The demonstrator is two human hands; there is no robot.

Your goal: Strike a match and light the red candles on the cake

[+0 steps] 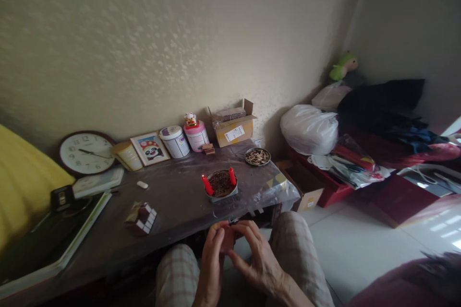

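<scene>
Two hands are meeting below table [180, 206] edge: L hand [212, 256] & R hand [257, 259] fingers pinching together, item unclear; tin [220, 184] nearby.

text log | clock [86, 152]: dial numerals, "12" at top legible, rest blurred | cardboard box [234, 129]: white shipping label, print too small | jars [175, 141]: labels unreadable

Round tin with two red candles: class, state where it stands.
Head view: the round tin stands near the front edge of the dark table, right of centre, beyond the left hand and right hand.
</scene>
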